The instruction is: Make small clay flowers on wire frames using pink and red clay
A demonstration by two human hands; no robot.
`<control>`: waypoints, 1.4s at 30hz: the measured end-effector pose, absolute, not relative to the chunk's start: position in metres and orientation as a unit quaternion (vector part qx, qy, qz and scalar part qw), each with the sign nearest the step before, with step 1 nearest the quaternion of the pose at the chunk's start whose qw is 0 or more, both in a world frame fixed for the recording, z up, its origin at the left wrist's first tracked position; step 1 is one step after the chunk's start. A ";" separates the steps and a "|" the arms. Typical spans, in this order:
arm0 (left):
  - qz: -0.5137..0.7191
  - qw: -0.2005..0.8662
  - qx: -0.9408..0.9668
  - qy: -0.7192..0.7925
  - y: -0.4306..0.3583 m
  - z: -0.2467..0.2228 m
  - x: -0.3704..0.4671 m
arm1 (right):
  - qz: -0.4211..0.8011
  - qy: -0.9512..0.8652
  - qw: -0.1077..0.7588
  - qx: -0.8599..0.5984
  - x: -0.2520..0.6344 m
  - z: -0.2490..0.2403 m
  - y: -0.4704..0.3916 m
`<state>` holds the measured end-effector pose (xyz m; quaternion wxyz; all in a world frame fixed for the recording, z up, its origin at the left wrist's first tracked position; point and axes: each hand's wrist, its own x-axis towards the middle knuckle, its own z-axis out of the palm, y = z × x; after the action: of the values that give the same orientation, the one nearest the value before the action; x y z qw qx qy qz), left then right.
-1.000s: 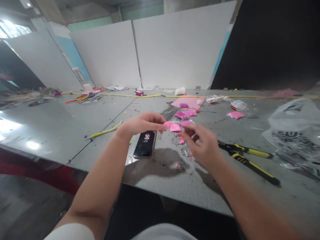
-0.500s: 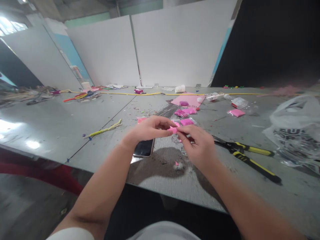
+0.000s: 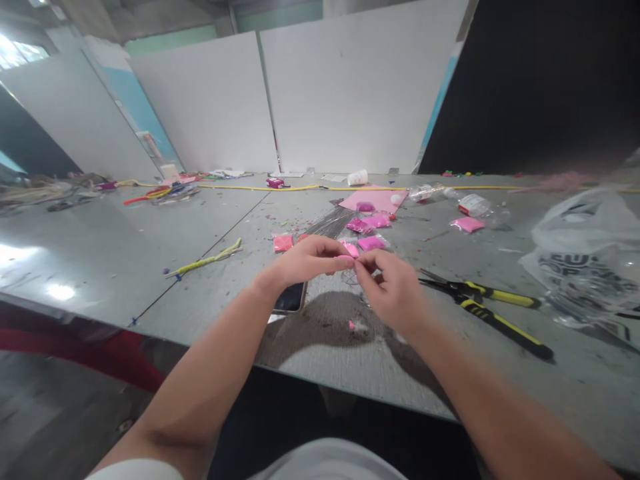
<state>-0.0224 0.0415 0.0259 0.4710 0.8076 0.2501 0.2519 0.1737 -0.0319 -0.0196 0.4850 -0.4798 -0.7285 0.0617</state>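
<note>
1. Left hand (image 3: 311, 260): reaches in from the left, its back turned up; thumb and forefinger are pinched together on a small pink piece, the other fingers curled behind.
2. Right hand (image 3: 393, 287): faces the left hand, thumb and forefinger tips brought together at the right end of the same piece; how much they grip cannot be told.
3. Pink piece (image 3: 345, 259): lies between the two sets of fingertips, above the near middle of the table, largely covered by the fingers.
4. Table (image 3: 110, 247): grey, speckled with scraps, bearing all the following items.
5. Phone (image 3: 291, 299): dark-screened, partly hidden beneath the left hand and wrist.
6. Wire coil (image 3: 349, 277): thin, just nearer than the fingertips; a pink scrap (image 3: 351, 325) lies closer to the near edge.
7. Magenta packet (image 3: 371, 243): just beyond the right hand, with other pink and purple packets on its far side.
8. Coral packet (image 3: 283, 243): beyond the left hand, to its left.
9. Pink sheet (image 3: 383, 198): farther off, right of a bundle of thin grey wires (image 3: 327, 223).
10. Pliers (image 3: 493, 313): right of the right hand, black and yellow handles spread.
11. Plastic bag (image 3: 575, 233): white, printed, at far right.
12. Yellow-green stem (image 3: 207, 259): left of the left hand.
</note>
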 end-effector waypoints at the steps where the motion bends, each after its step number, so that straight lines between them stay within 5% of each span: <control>1: 0.248 0.470 0.809 0.250 0.042 0.026 -0.023 | 0.072 -0.721 0.488 -0.486 0.175 -0.019 -0.033; 11: 0.230 0.438 0.824 0.276 0.048 0.021 -0.027 | 0.118 -0.674 0.521 -0.510 0.182 -0.013 -0.033; 29: 0.297 0.561 0.742 0.215 0.039 0.016 -0.017 | 0.086 -0.706 0.561 -0.422 0.176 -0.010 -0.035; 42: 0.265 0.374 0.841 0.287 0.044 0.012 -0.015 | 0.107 -0.650 0.541 -0.522 0.190 -0.017 -0.029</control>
<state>-0.0150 0.0440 0.0124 0.3736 0.8411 0.2873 0.2653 0.1899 -0.0290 -0.0167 0.5412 -0.5224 -0.6501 0.1074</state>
